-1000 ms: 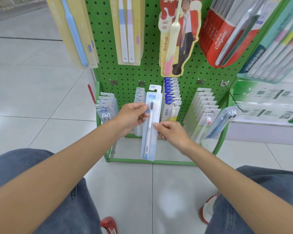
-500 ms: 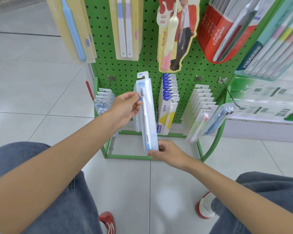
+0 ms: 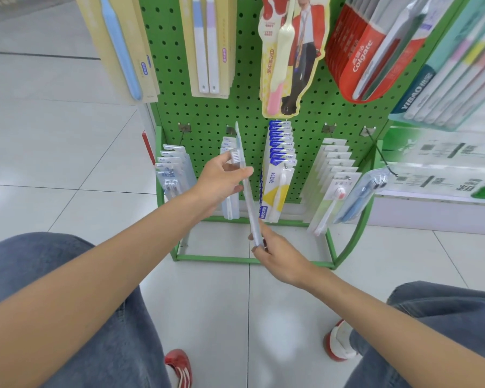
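Pinching the toothbrush pack (image 3: 249, 203) near its brush head with curled fingers of the left hand (image 3: 221, 182), gripping its bottom end with right hand (image 3: 280, 259) fingers. Holding it edge-on, tilted, just in front of the green pegboard (image 3: 245, 79), probably to steer its top onto the half-hidden hook (image 3: 231, 130).

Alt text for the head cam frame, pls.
A toothbrush pack is held edge-on before a green pegboard rack: the left hand grips near its top, the right hand pinches its bottom end. On the rack's hooks hang other packs, above a tiled floor.
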The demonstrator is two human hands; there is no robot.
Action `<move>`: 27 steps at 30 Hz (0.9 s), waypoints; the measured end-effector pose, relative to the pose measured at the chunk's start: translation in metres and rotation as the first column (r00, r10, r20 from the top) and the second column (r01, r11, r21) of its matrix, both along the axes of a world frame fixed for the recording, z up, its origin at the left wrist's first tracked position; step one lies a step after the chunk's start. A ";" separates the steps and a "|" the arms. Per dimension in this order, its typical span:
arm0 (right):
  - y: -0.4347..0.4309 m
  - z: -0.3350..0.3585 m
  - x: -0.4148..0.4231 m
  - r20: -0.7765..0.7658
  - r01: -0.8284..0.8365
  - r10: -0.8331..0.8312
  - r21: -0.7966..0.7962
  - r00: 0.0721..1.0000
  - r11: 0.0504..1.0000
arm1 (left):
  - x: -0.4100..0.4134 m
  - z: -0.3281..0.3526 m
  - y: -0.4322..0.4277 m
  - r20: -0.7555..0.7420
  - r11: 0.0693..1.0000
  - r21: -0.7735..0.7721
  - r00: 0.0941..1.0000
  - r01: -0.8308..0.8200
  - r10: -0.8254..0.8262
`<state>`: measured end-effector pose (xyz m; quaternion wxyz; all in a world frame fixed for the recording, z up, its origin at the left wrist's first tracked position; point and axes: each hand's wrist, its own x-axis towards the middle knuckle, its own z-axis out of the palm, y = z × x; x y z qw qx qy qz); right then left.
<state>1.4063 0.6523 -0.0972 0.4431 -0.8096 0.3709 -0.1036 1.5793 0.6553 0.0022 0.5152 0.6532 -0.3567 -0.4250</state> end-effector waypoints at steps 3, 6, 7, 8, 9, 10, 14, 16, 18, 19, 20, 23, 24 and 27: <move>-0.002 -0.001 0.001 0.105 0.067 -0.085 0.166 0.991 0.984 | -0.002 0.000 0.002 0.003 1.000 -0.004 1.000 -0.004 0.004; -0.009 -0.001 0.000 0.139 0.054 -0.114 0.378 0.984 0.924 | -0.003 0.000 0.004 0.017 1.000 -0.003 1.000 0.013 -0.013; -0.010 0.000 0.000 0.143 0.035 -0.101 0.406 0.985 0.913 | -0.004 0.000 0.005 -0.014 0.999 -0.006 0.999 0.032 -0.033; -0.010 0.000 0.001 0.145 0.025 -0.091 0.408 0.985 0.913 | -0.004 0.000 0.005 -0.062 0.998 -0.015 0.997 0.053 -0.054; -0.011 0.000 0.001 0.147 0.024 -0.090 0.401 0.985 0.916 | -0.005 0.001 0.006 -0.087 0.998 -0.018 0.994 0.066 -0.067; -0.011 0.000 0.002 0.150 0.028 -0.096 0.404 0.984 0.915 | -0.005 0.001 0.006 -0.088 0.998 -0.015 0.994 0.067 -0.068; -0.011 0.005 0.006 0.107 0.039 -0.094 0.425 0.990 0.904 | -0.005 0.000 0.004 -0.055 0.998 0.033 0.997 0.051 -0.049; -0.014 0.010 0.008 0.029 0.051 -0.067 0.384 0.997 0.922 | -0.004 -0.002 0.004 -0.075 0.997 0.057 0.996 0.058 -0.054; -0.019 0.017 0.010 -0.036 0.070 -0.061 0.324 0.997 0.943 | -0.006 -0.002 0.005 -0.085 0.994 0.067 0.993 0.082 -0.077; -0.023 0.021 0.010 -0.047 0.090 -0.080 0.290 0.996 0.953 | -0.006 -0.003 0.005 -0.083 0.992 0.066 0.991 0.106 -0.101; -0.027 0.024 0.011 -0.039 0.120 -0.114 0.261 0.993 0.958 | -0.006 -0.004 0.005 -0.076 0.989 0.064 0.988 0.136 -0.131; -0.037 0.042 0.011 0.063 0.204 -0.222 0.214 0.973 0.955 | -0.007 -0.006 0.004 -0.048 0.978 0.078 0.981 0.192 -0.189; -0.040 0.048 0.012 0.108 0.232 -0.257 0.202 0.960 0.951 | -0.007 -0.007 0.004 -0.042 0.976 0.083 0.979 0.202 -0.200; -0.050 0.063 0.013 0.232 0.314 -0.345 0.160 0.909 0.936 | -0.007 -0.007 0.004 -0.017 0.963 0.094 0.967 0.253 -0.253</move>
